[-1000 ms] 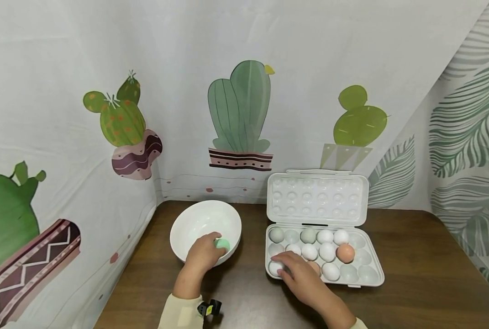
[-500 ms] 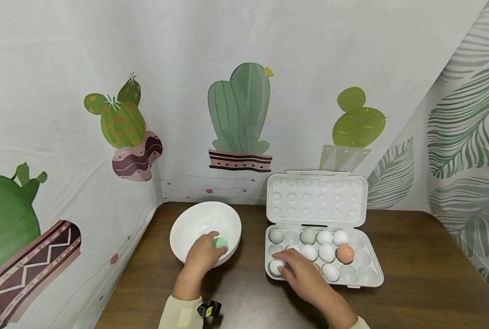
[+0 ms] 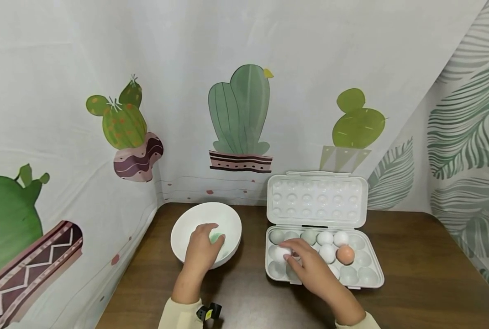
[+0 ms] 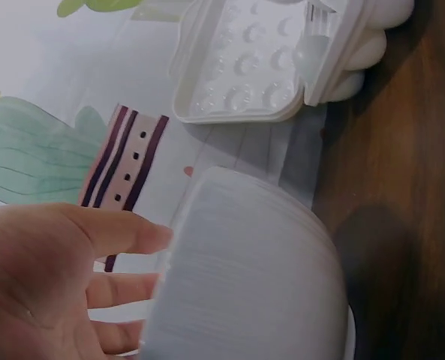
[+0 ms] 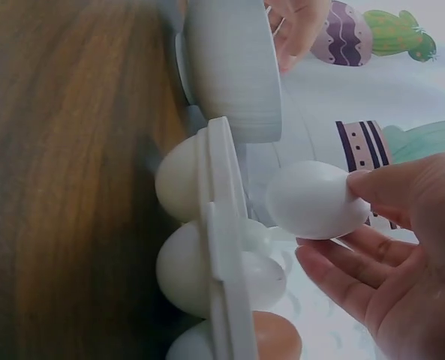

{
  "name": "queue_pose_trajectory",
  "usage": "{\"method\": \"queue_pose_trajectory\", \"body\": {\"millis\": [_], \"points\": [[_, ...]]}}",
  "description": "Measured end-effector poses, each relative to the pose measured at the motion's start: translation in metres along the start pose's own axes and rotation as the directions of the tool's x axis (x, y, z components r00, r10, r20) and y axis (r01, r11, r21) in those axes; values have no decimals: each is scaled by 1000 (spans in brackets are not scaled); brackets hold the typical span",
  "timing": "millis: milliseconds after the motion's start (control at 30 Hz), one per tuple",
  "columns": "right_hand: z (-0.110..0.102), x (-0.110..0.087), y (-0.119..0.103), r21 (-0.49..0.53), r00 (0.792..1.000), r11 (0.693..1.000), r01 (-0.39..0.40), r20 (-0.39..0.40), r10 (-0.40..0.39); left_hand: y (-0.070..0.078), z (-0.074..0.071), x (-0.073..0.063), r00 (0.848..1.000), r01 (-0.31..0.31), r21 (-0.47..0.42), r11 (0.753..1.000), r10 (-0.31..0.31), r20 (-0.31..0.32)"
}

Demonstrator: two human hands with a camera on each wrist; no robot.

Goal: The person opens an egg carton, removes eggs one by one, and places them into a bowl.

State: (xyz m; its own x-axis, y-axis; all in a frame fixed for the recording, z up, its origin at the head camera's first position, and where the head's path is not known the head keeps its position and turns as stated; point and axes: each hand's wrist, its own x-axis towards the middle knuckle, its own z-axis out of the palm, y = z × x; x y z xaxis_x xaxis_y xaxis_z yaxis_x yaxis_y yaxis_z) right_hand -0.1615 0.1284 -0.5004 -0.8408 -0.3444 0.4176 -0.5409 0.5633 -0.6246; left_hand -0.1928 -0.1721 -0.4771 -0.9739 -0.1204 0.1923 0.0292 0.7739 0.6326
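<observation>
In the head view, my left hand [image 3: 202, 246] is over the white bowl [image 3: 182, 224], thumb and fingers apart. A blurred pale green egg [image 3: 216, 237] shows beyond them, inside the bowl. The left wrist view has my fingertips partly behind the bowl's wall [image 4: 260, 277], and the egg is hidden there. My right hand [image 3: 312, 267] pinches a white egg [image 3: 281, 254] above the left part of the open egg carton [image 3: 377, 269]. The right wrist view shows this white egg [image 5: 312, 199] between thumb and fingers, raised over the carton's edge.
Several white and greenish eggs and an orange egg [image 3: 344, 254] sit in the carton. Its lid [image 3: 318, 196] stands raised at the back, near the cactus-printed cloth [image 3: 178, 91]. Brown tabletop [image 3: 252, 274] lies between bowl and carton.
My left fingers have spread and risen a little from the green egg, which now sits lower in the bowl. My right hand has lifted the white egg out of the carton's front left cup.
</observation>
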Motion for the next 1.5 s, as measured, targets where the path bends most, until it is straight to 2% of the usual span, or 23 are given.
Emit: {"method": "queue_pose_trajectory", "body": {"millis": [133, 233, 400, 500, 600, 667, 733, 833, 933, 1033, 1200, 1500], "points": [[-2, 4, 0, 29, 1000, 1000, 4, -20, -4, 6, -2, -1, 999, -25, -35, 999, 24, -28], [-2, 8, 2, 70, 1000, 997, -23, -15, 25, 12, -1, -1, 998, -43, -72, 997, 39, -45], [-1, 14, 4, 129, 997, 989, -77, -14, 80, 24, 4, -1, 992, -121, -156, 980, 114, -50], [-1, 17, 5, 165, 995, 982, -87, -23, 93, 32, 8, -1, 982, -187, -193, 963, 182, -42], [-2, 19, 6, 214, 993, 971, -108, -33, 118, 40, 12, -1, 966, -257, -220, 941, 256, -37], [-2, 20, 7, 272, 987, 953, -136, -43, 153, 46, 16, -2, 955, -292, -240, 926, 296, -21], [-2, 21, 8, 355, 978, 919, -171, -49, 201, 52, 19, -2, 946, -310, -270, 912, 324, 10], [-2, 21, 7, 478, 963, 852, -212, -48, 266, 61, 25, -5, 937, -303, -316, 899, 342, 73], [-1, 21, 6, 561, 958, 797, -224, -24, 287, 67, 32, -9, 926, -298, -334, 895, 356, 128], [-1, 20, 4, 572, 961, 790, -221, -8, 275, 71, 37, -13, 911, -307, -339, 889, 378, 167], [-1, 19, 0, 544, 973, 816, -195, 3, 230, 73, 43, -16, 893, -322, -340, 884, 403, 202], [1, 18, -7, 614, 975, 762, -205, 57, 216, 69, 47, -19, 886, -336, -334, 881, 416, 205]]}}
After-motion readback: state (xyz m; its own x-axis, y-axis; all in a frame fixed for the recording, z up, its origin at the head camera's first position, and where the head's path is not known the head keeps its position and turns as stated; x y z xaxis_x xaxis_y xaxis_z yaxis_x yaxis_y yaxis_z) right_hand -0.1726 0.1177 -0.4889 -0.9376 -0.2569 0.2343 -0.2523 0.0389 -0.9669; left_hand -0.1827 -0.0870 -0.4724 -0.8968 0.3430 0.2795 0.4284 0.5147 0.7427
